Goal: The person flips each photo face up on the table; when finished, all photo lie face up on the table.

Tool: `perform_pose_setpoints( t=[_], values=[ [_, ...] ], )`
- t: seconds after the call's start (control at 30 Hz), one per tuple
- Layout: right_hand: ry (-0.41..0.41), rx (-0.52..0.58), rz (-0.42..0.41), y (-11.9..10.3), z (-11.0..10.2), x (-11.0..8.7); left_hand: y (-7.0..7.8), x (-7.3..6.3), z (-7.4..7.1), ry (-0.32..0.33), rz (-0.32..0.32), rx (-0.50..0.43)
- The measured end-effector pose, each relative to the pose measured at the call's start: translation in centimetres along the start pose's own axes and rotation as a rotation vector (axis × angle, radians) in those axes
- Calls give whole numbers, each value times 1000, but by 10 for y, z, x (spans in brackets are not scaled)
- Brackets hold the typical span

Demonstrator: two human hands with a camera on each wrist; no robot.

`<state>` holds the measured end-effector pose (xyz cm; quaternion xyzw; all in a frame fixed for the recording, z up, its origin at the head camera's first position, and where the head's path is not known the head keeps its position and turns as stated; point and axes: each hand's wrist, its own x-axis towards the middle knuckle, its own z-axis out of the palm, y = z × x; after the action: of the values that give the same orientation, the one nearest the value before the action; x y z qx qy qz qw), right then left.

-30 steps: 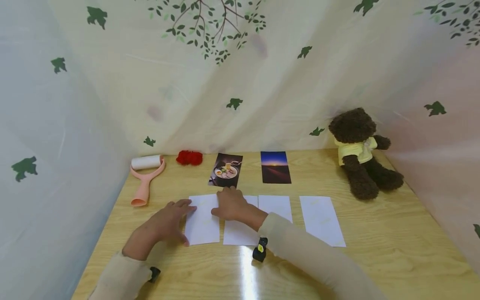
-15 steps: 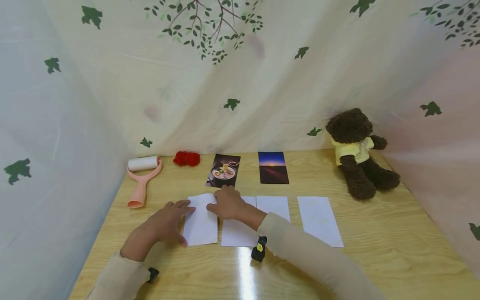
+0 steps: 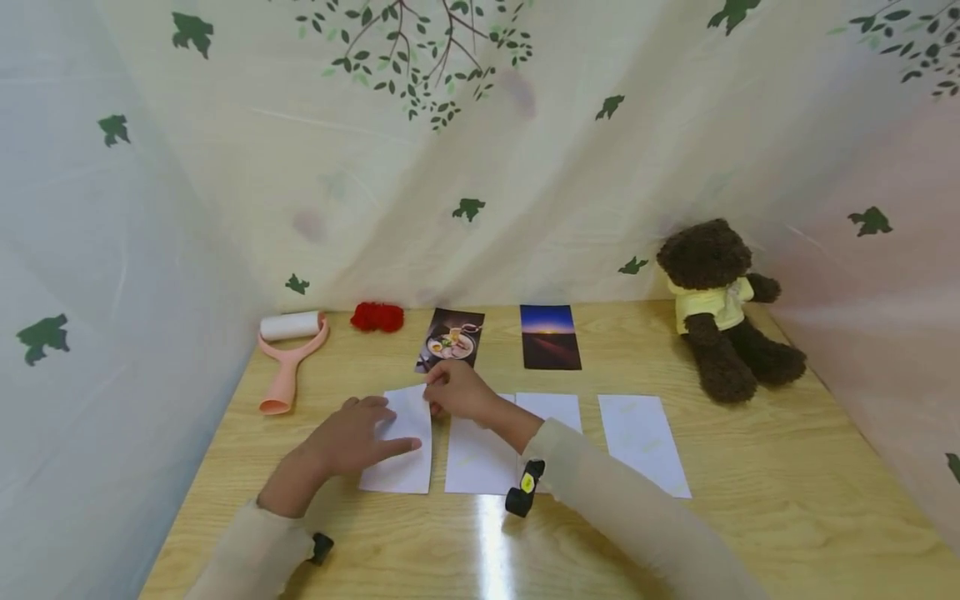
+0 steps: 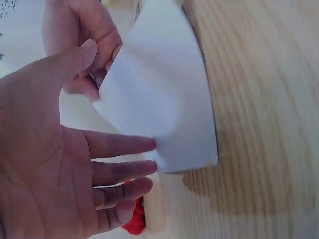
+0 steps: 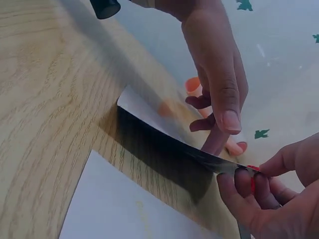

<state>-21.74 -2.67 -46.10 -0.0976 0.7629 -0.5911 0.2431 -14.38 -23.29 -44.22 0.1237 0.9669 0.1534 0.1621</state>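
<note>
A photo card (image 3: 397,473), white back up, is lifted off the table at the left end of a row. My right hand (image 3: 465,392) pinches its far right corner between thumb and fingers. The card bends, and its dark printed underside (image 5: 154,137) shows in the right wrist view. My left hand (image 3: 352,437) is spread over the card's left side, fingers straight. In the left wrist view two of its fingertips touch the white back (image 4: 159,89). Beside this card lie more white-backed cards (image 3: 480,467), partly under my right forearm.
Behind the row lie a ramen photo (image 3: 452,337) and a sunset photo (image 3: 550,337), face up. A pink lint roller (image 3: 285,371) and a red fuzzy item (image 3: 377,317) are at back left. A brown teddy bear (image 3: 708,308) sits at back right. Another white card (image 3: 645,446) lies rightward.
My right hand has taken the card's far corner and raised it; the card has shifted slightly left. My left thumb has swung from the near edge out over the card.
</note>
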Motion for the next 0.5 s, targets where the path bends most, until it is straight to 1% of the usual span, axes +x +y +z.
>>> perform_pose_setpoints(
  t=[0.1, 0.17, 0.27, 0.3, 0.37, 0.5],
  values=[
    [37, 111, 28, 0, 2, 0, 11, 3, 4, 77, 2, 23],
    [59, 171, 39, 0, 2, 1, 18, 2, 5, 119, 4, 51],
    [76, 229, 43, -1, 0, 1, 28, -2, 5, 152, -35, 41],
    [76, 251, 43, -1, 0, 1, 31, -3, 4, 155, -54, 27],
    [76, 293, 35, -1, -1, 0, 37, -5, 2, 142, -104, -16],
    [78, 371, -12, -1, 2, -2, 43, -6, -4, 96, -197, -154]
  ],
)
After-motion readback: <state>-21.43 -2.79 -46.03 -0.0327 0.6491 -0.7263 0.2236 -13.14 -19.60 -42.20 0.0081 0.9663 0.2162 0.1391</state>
